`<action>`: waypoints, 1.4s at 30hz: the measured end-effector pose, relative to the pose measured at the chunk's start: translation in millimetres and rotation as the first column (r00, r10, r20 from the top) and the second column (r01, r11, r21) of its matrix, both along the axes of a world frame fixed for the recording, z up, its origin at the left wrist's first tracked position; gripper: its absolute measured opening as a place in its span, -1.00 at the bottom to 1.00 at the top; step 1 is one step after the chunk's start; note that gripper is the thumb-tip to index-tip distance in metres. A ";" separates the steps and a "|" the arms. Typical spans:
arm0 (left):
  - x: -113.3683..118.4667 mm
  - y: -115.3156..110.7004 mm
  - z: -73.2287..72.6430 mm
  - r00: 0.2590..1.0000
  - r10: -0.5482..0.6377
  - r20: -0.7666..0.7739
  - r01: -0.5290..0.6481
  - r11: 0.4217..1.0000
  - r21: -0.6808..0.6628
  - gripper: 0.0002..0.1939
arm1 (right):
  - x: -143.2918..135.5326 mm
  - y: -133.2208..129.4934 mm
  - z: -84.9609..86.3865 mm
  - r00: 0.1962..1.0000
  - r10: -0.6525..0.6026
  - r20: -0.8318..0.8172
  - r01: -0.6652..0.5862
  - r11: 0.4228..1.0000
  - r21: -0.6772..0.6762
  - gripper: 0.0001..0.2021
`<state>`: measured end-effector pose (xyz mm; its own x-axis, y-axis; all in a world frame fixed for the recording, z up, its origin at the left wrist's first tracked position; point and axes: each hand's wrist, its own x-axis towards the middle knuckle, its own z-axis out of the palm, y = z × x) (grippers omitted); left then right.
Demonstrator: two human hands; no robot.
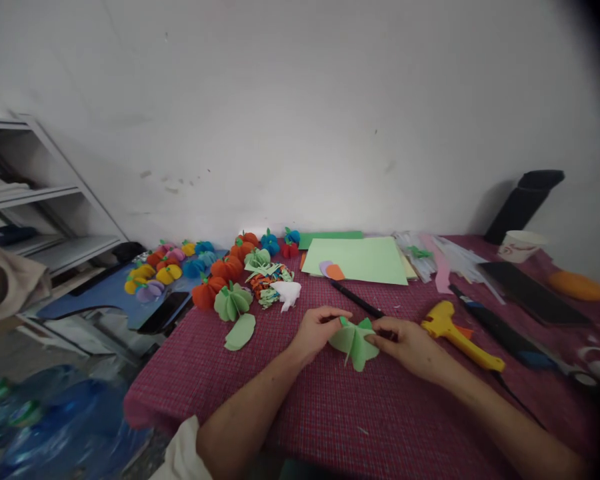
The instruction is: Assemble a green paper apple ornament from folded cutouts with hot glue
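A light green paper pumpkin (357,345) with darker green leaf pieces on top is between my hands, just over the red cloth. My left hand (321,331) pinches its left side near one leaf. On the right side, my right hand (404,343) grips the paper edge between thumb and fingers. Another light green paper pumpkin (233,301) and a loose stack of green paper pieces (241,332) lie to the left. Behind my hands is a black pen-like tool (356,298). A yellow glue gun (461,338) rests right of my right hand.
Several finished paper pumpkins (227,268) stand at the back left and on a blue table (100,293). Green paper sheets (363,259), paper scraps (267,283), clear glue sticks (473,263), a paper cup (520,246) and a black cutter (500,327) lie around. Large water bottles (70,427) stand lower left.
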<state>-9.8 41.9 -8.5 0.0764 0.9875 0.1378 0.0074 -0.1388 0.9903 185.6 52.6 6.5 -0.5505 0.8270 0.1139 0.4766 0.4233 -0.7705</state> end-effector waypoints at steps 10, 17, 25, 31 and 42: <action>-3.8 1.2 4.0 0.999 0.038 0.005 -0.038 0.999 0.035 -0.73 | -0.6 1.4 -2.2 0.999 -0.033 0.043 0.028 0.994 0.108 -0.82; -8.0 1.4 10.4 0.997 0.078 -0.015 -0.076 0.993 0.087 -0.79 | -1.1 -2.7 4.6 0.995 -0.083 0.057 0.073 0.986 0.153 -0.85; -7.5 3.0 11.2 0.987 0.142 0.077 -0.153 0.975 0.161 -0.85 | -0.5 -2.9 2.6 0.993 -0.100 0.059 0.085 0.973 0.217 -0.85; -16.7 2.8 14.4 0.941 0.307 0.145 -0.327 0.933 0.150 -0.83 | -0.6 0.3 0.4 0.982 -0.190 0.002 0.184 0.951 0.248 -0.87; 9.8 -21.9 14.7 0.565 0.283 -0.775 0.067 0.921 0.385 -0.79 | -11.1 -3.6 -12.1 0.965 -0.241 -0.101 0.257 0.945 0.201 -0.92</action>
